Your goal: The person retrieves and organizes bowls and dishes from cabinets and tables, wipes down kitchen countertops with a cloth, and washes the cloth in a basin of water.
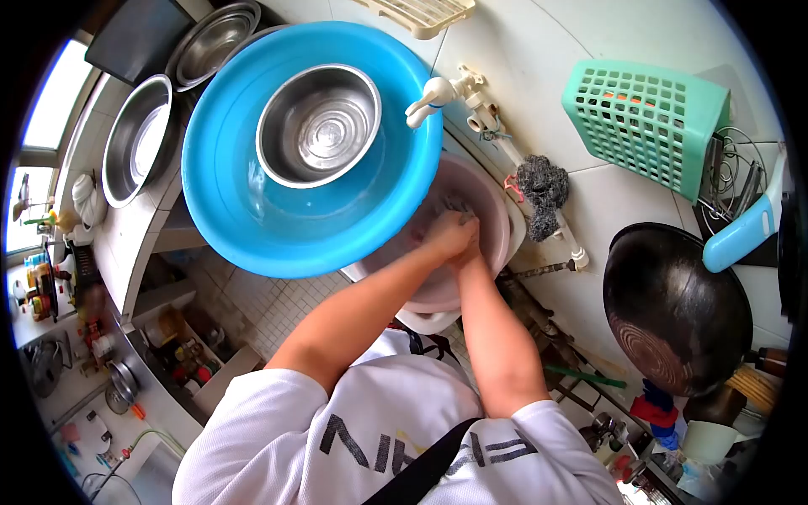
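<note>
My left hand [449,233] and my right hand [468,241] are pressed together, low inside a pink basin [496,206]. Both look closed, with the fingertips partly hidden. A small greyish patch [455,204] shows just beyond the fingers; I cannot make out what it is or what the hands hold. Beside them, a large blue basin [227,223] covers part of the pink one. A steel bowl [326,135] sits in the blue basin. Above the pink basin, a white tap [433,97] sticks out from the wall.
A grey scouring pad [543,189] hangs on the wall pipe. On the right wall are a green basket [635,122] and a black wok [677,307]. Steel basins [139,139] stand on the tiled ledge at left. Tiled floor [244,295] shows below.
</note>
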A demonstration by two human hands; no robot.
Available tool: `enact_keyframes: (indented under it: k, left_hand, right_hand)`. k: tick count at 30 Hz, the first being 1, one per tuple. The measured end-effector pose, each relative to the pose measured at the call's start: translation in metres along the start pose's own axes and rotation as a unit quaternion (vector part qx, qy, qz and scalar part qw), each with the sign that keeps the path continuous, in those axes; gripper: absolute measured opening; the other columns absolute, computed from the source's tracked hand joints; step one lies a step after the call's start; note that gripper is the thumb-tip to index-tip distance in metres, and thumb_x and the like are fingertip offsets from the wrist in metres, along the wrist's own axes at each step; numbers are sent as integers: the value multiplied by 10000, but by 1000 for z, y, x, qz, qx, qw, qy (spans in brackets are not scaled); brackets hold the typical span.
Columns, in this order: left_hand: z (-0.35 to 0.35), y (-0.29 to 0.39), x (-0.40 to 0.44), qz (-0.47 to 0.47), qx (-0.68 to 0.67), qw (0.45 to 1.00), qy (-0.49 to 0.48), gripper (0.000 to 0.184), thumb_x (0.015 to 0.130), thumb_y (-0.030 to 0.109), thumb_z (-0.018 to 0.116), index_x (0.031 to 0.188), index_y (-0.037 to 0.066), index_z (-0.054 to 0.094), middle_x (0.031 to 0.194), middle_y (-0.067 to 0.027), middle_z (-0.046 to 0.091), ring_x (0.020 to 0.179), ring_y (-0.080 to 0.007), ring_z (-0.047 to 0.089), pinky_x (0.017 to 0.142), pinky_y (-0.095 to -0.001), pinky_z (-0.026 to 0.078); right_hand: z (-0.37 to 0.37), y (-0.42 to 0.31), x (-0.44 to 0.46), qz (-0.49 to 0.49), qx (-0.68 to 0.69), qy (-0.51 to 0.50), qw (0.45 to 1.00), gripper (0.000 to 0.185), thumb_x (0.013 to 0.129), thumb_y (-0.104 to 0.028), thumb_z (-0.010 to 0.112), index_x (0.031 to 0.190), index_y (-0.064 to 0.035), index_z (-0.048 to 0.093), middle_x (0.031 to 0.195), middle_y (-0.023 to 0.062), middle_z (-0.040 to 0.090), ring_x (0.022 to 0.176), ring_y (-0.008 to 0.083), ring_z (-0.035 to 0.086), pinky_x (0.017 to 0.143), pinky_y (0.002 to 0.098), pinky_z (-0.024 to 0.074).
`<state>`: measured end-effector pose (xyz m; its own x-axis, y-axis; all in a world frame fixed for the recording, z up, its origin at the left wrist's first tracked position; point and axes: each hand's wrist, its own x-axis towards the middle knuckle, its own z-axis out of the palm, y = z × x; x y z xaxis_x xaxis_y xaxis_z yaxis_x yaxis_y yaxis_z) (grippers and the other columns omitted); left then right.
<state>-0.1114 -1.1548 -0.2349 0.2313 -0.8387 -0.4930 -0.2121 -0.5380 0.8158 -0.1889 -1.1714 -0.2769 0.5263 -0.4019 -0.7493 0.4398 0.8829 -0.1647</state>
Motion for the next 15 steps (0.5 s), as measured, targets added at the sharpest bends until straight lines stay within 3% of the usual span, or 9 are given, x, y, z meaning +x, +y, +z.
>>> enact_keyframes:
  k: [1, 3, 4, 6, 9, 10, 12, 14, 15]
  left_hand:
    - [-3, 7, 0, 9, 88, 995, 45, 315, 934, 268, 518, 1082, 60, 703, 958, -218, 699, 954, -353, 679, 823, -485, 505]
    - [-24, -3, 12, 79, 281, 955, 45, 335, 937, 280, 505, 1126, 68, 683, 979, -234, 691, 983, -378, 663, 840, -507, 494]
    - [-28, -13, 15, 107, 328, 936, 63, 343, 937, 285, 503, 1142, 69, 674, 988, -239, 688, 993, -385, 658, 846, -512, 490]
    - [-28, -35, 21, 152, 374, 906, 124, 359, 937, 294, 503, 1168, 68, 659, 1005, -247, 683, 1007, -395, 651, 856, -519, 484]
    - [-19, -73, 31, 206, 372, 871, 248, 383, 935, 308, 510, 1199, 62, 638, 1029, -256, 678, 1020, -401, 644, 867, -521, 479]
    - [-21, -77, 33, 224, 372, 853, 289, 391, 934, 312, 513, 1209, 60, 631, 1037, -259, 676, 1025, -403, 642, 871, -521, 478]
    - [-13, -80, 31, 162, 286, 910, 254, 406, 936, 330, 514, 1208, 53, 632, 1054, -258, 676, 1030, -397, 643, 878, -512, 478]
    - [3, -59, 21, -6, 99, 991, 93, 423, 941, 358, 512, 1187, 42, 648, 1071, -248, 680, 1031, -380, 649, 886, -493, 482]
    - [0, -38, 9, -7, 62, 997, 43, 413, 942, 363, 513, 1143, 33, 659, 1076, -248, 680, 1033, -380, 649, 885, -491, 483]
  right_hand:
    - [4, -1, -3, -5, -3, -6, 1000, 563, 954, -515, 465, 1356, -123, 511, 1318, 96, 552, 1124, 270, 568, 966, 452, 467]
    - [15, -4, -6, -14, -11, -22, 1000, 536, 954, -486, 489, 1343, -119, 518, 1305, 94, 558, 1104, 260, 575, 949, 431, 478]
    - [22, -3, -15, -55, -122, 47, 990, 471, 947, -417, 508, 1305, -111, 532, 1267, 99, 573, 1079, 266, 585, 926, 426, 490]
    - [27, 6, -38, -132, -332, 187, 915, 348, 932, -278, 546, 1229, -95, 560, 1191, 108, 604, 1027, 277, 607, 880, 416, 514]
    - [9, 29, -29, -260, -224, 339, 876, 419, 913, -226, 580, 1309, -101, 522, 1264, 119, 572, 1096, 288, 588, 884, 411, 518]
    - [1, 34, -22, -201, -149, 300, 920, 443, 938, -281, 540, 1355, -137, 497, 1333, 113, 539, 1175, 304, 554, 936, 431, 491]
    - [-1, 33, -18, -110, -94, 211, 967, 466, 960, -401, 452, 1326, -120, 512, 1298, 106, 558, 1152, 305, 552, 921, 454, 484]
    - [14, 28, -18, -17, -40, 116, 992, 549, 981, -521, 365, 1298, -104, 528, 1262, 99, 577, 1129, 305, 549, 906, 476, 476]
    - [11, 19, -11, 1, -6, 61, 998, 531, 982, -504, 379, 1293, -102, 535, 1251, 97, 583, 1123, 297, 555, 905, 467, 477]
